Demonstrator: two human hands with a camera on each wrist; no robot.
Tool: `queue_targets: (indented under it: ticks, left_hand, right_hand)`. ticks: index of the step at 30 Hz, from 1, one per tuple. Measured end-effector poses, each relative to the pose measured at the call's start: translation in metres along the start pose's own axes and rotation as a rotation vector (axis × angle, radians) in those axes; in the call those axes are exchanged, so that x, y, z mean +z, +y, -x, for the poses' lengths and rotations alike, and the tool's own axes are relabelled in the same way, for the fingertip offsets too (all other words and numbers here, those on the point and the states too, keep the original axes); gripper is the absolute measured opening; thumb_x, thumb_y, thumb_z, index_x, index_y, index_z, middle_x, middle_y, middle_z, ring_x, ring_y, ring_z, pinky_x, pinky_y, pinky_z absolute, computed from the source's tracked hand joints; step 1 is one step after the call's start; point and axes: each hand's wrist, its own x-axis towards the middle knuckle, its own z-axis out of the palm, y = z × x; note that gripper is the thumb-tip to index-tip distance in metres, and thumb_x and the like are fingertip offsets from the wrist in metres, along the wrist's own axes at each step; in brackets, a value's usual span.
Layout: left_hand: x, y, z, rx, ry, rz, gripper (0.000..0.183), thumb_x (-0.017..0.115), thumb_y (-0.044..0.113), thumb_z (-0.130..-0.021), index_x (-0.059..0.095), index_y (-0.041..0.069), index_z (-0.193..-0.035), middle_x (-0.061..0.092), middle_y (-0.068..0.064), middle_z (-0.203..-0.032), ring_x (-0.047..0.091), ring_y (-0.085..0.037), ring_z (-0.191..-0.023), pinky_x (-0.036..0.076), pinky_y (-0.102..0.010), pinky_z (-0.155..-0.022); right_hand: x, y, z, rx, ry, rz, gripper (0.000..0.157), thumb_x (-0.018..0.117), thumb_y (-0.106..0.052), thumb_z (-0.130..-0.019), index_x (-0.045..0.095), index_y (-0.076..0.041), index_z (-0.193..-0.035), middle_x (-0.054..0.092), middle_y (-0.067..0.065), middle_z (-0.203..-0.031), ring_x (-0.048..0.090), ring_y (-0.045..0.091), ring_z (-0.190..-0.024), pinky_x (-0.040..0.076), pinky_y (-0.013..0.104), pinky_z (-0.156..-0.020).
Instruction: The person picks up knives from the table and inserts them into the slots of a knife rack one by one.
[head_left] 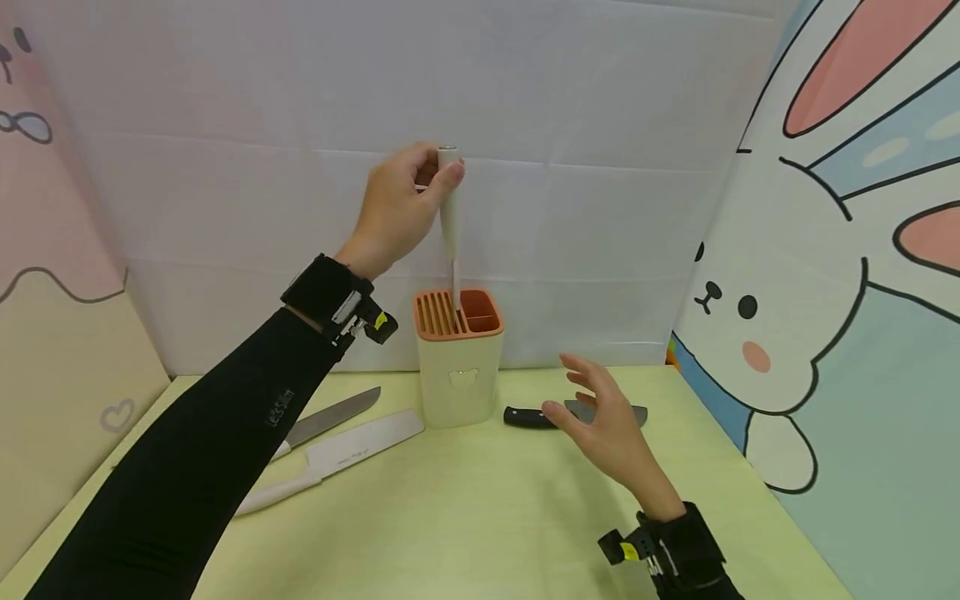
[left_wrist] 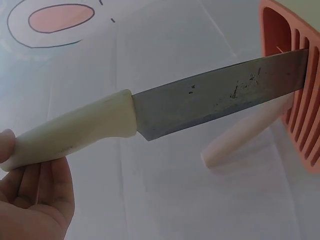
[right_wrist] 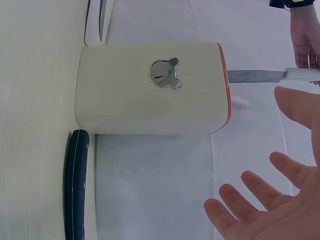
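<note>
1. Pinching the butt end of the pale-handled knife (left_wrist: 150, 112), the left hand (head_left: 393, 200) is clamped on it, thumb on one side, curled fingers on the other!
2. And look at that arm: the black sleeve (head_left: 217, 433) slants in from the lower left, with the wrist high over the desk (head_left: 450, 533) and the hand above and slightly left of the knife block (head_left: 459, 392).
3. The knife hangs nearly upright, blade down, its lower end at the slots of the orange top (head_left: 431, 315); how deep it sits, I cannot tell.
4. Over to the right hand (head_left: 611, 433): fingers apart, nothing held, raised in front of a black-handled knife (head_left: 530, 417) and partly hiding its blade.
5. Edges now! A cleaver (head_left: 363, 446) lies just left of the block's base, a long knife (head_left: 337, 415) behind it, the sleeve crossing over that one.
6. Room to move: a stretch of desk spreads between cleaver and right hand, plus air right of the upright handle.
7. At the limits, a white backdrop (head_left: 600, 225) rises behind the desk, and a rabbit-printed panel (head_left: 787, 358) borders its right edge.
</note>
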Motion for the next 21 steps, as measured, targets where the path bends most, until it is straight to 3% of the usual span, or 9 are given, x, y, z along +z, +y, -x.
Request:
queue_targets:
  ticks: [7,15,21]
  left_hand:
    - [0.009,-0.015,0.01,-0.01,-0.03,0.008,0.024,0.057,0.037,-0.097,0.061,0.014,-0.1,0.06,0.004,-0.093,0.054,-0.005,-0.087,0.046,-0.021,-0.085]
    - [0.019,-0.028,0.021,-0.009,-0.065,0.018,0.022,0.057,0.035,-0.097,0.062,0.016,-0.106,0.061,0.007,-0.092,0.055,-0.003,-0.086,0.047,-0.021,-0.084]
    - [0.021,-0.037,0.028,-0.019,-0.089,0.007,0.02,0.055,0.037,-0.098,0.06,0.017,-0.103,0.059,0.007,-0.093,0.054,-0.003,-0.088,0.046,-0.023,-0.085]
  right_hand:
    - [-0.003,-0.023,0.0,0.014,0.018,-0.024,0.066,0.071,-0.01,-0.087,0.037,-0.009,-0.143,0.038,0.02,-0.141,0.039,0.04,-0.126,0.04,0.057,-0.097]
    - [0.001,0.002,-0.001,0.012,0.002,0.007,0.066,0.071,-0.025,-0.089,0.035,-0.022,-0.145,0.036,0.006,-0.144,0.038,0.03,-0.129,0.04,0.051,-0.099]
    - [0.004,0.012,-0.001,-0.014,-0.016,0.11,0.07,0.071,-0.034,-0.088,0.035,-0.017,-0.145,0.038,0.008,-0.144,0.039,0.031,-0.127,0.041,0.055,-0.096]
